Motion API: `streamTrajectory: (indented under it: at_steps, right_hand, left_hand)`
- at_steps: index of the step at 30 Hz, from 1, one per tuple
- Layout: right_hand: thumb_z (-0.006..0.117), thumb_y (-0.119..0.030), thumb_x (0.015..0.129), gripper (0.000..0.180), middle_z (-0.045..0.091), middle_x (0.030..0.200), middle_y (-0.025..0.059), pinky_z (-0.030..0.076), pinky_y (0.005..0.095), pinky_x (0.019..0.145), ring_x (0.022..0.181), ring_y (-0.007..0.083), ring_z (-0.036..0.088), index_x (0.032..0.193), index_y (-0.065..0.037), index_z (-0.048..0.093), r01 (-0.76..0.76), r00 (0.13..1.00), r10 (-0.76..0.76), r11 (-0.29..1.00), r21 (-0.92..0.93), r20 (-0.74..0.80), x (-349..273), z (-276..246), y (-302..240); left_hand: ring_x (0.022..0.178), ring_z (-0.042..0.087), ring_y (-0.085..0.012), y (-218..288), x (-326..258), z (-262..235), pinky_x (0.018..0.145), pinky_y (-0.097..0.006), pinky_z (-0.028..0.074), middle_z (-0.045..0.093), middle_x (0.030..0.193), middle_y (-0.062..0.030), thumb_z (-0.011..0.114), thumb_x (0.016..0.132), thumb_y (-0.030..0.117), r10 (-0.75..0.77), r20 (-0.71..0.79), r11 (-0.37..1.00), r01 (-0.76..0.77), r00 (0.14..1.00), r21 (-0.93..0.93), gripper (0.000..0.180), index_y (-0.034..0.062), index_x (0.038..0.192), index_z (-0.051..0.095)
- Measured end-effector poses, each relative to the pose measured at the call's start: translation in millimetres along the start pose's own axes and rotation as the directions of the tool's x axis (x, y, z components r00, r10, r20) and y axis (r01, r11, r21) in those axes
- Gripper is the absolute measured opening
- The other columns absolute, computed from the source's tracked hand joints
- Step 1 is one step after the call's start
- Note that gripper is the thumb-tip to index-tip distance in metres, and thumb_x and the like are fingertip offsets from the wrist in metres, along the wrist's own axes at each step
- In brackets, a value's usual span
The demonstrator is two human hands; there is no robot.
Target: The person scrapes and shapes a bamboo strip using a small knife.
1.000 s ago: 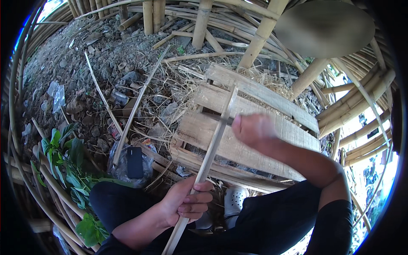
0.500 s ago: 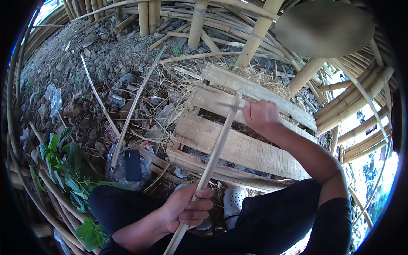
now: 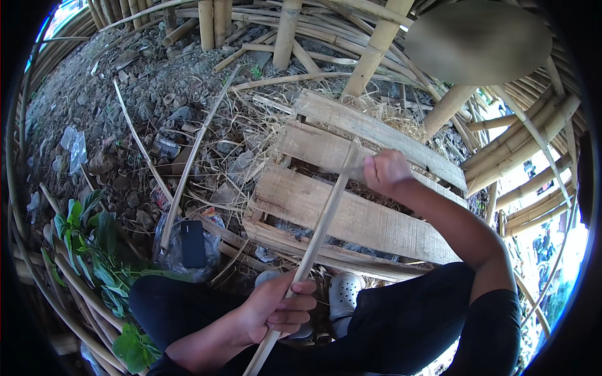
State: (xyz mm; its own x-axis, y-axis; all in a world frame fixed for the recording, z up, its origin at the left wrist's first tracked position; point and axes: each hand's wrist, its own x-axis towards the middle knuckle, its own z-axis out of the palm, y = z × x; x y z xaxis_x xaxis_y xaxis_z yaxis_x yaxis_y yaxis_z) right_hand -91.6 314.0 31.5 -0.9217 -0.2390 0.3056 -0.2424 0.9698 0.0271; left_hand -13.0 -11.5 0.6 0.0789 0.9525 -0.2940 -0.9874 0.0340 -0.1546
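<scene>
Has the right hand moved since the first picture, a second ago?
Yes. Judged against the wooden pallet, the right hand has shifted toward the far side and slightly to the right.

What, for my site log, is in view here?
Slatted platform: one, pale brown, centre
Wood strip: one, pale, slanting through centre
Blade: one, greyish, blurred, near strip's upper end
Thin sticks: two, pale, ground at left
Plastic pieces: several, clear, left ground
Phone: one, black, on plastic
Leaves: many, green, lower left
Bamboo poles: many, tan, around edges
Shavings: many, tan, around platform
Shoe: one clearly seen, pale, bottom centre
Left hand: one, bare, gripping strip
Right hand: one, bare, holding blade
</scene>
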Motion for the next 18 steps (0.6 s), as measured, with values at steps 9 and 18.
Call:
streamTrajectory:
  at_steps: [9,18]
  right_hand:
    - [0.049,-0.025,0.088,0.039,0.057,0.052,0.0148,0.052,0.0453,0.053,0.046,0.0337,0.057,0.056,-0.007,0.06,-0.038,0.996,0.044,0.997,-0.07,0.078,-7.0,9.4,-18.3]
    - [0.042,-0.027,0.092,0.045,0.055,0.048,0.0117,0.049,0.0422,0.043,0.038,0.0284,0.053,0.055,-0.006,0.057,0.148,0.988,-0.144,0.985,-0.084,0.053,-9.3,3.6,-54.3]
  left_hand:
    - [0.031,0.025,-0.0038,9.6,1.3,-7.4,0.027,-0.019,0.023,0.032,0.048,0.0072,0.03,0.102,0.029,-0.004,0.032,0.995,0.008,0.999,-0.102,0.038,0.0171,0.068,0.041]
    - [0.031,0.024,-0.0031,16.6,-2.4,-3.6,0.027,-0.019,0.019,0.03,0.046,0.0082,0.027,0.102,0.031,0.066,-0.077,0.998,-0.066,0.995,-0.005,0.039,0.0195,0.067,0.04]
